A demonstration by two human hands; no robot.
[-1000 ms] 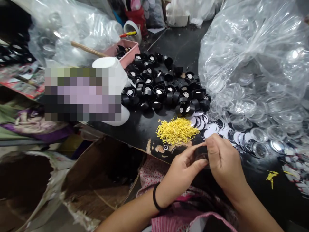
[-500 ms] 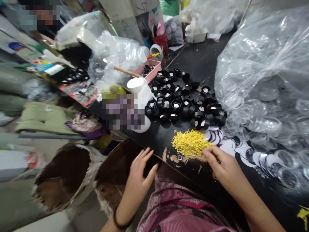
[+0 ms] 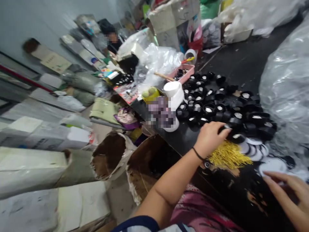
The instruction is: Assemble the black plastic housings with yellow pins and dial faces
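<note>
My left hand (image 3: 211, 137) reaches over the heap of yellow pieces (image 3: 229, 155). Its thumb and fingers close around a black round plastic part at the near edge of a pile of such black parts (image 3: 219, 108), several with white patches inside. My right hand (image 3: 288, 190) is low at the right, partly cut off by the frame. Its thumb and fingertip come together in a pinch beside the white discs (image 3: 272, 166); anything between them is too small to make out. A small ring (image 3: 207, 164) lies by the yellow heap.
A big clear plastic bag (image 3: 287, 80) bulges at the right. Beyond the black parts stand a white cup (image 3: 172, 87) and a pink tray (image 3: 190, 70). Large open bins (image 3: 131, 180) stand below the table's left edge. Another person (image 3: 114, 42) is far back.
My left hand has moved from beside the table edge onto the black parts and closed on one. My right hand has left the yellow heap. The view has swung left.
</note>
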